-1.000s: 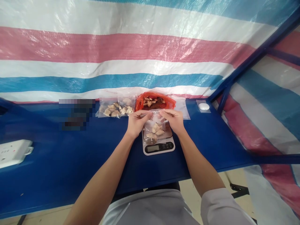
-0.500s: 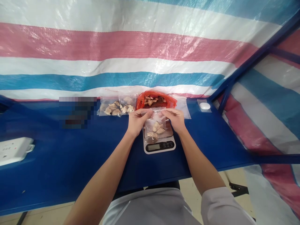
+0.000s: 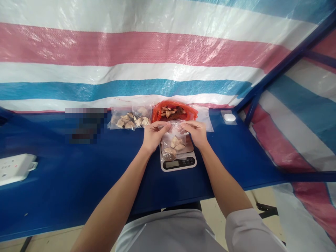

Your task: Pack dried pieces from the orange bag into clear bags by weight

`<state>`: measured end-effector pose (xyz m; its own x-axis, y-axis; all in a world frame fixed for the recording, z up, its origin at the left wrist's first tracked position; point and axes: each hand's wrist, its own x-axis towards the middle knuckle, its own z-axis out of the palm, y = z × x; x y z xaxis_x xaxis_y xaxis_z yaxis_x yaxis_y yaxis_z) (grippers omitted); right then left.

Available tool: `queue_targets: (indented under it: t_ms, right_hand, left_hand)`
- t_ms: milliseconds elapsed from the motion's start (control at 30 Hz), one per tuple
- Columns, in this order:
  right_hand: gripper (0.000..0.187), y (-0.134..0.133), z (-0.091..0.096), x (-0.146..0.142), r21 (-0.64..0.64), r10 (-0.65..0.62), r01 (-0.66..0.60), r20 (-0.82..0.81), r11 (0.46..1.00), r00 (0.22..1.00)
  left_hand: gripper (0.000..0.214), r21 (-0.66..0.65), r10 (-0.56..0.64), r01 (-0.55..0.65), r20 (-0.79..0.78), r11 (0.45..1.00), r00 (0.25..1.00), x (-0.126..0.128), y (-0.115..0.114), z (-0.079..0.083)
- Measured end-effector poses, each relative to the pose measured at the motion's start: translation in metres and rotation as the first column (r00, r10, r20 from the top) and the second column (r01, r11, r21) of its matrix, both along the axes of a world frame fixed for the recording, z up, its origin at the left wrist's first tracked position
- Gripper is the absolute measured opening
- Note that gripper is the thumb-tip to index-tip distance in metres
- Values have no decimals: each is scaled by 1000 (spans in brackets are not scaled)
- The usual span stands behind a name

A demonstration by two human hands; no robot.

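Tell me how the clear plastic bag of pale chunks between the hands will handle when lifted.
The clear plastic bag looks floppy: its thin film creases where the left hand and right hand pinch it. It probably feels light, holding only a few pale chunks, which would likely slide toward its bottom.

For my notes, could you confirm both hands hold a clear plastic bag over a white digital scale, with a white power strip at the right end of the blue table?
Not quite: the head view shows the white power strip at the blue table's left end. The left hand and right hand do hold the clear plastic bag over the white digital scale.
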<state>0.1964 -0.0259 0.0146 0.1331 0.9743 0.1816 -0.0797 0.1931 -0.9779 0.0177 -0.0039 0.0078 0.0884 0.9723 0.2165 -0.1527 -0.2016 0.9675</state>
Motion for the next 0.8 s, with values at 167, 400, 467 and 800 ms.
queue_targets:
  t_ms: [167,400,467,800]
  right_hand:
    - [36,-2,3,-2,-15,26,-26,14,1000,1000]
    - [34,-3,1,-2,22,53,-53,5,998,999]
    - [33,-3,0,-2,16,65,-65,23,998,998]
    - [32,-5,6,-1,28,69,-73,125,997,990]
  left_hand:
    - [29,-20,-11,11,-12,1000,1000,0,-1,2]
    - [30,-3,-31,31,-21,1000,999,0,-1,0]
    - [30,0,-33,33,-28,999,999,-1,-2,1]
    - [34,-28,-63,62,-37,998,997,0,-4,6]
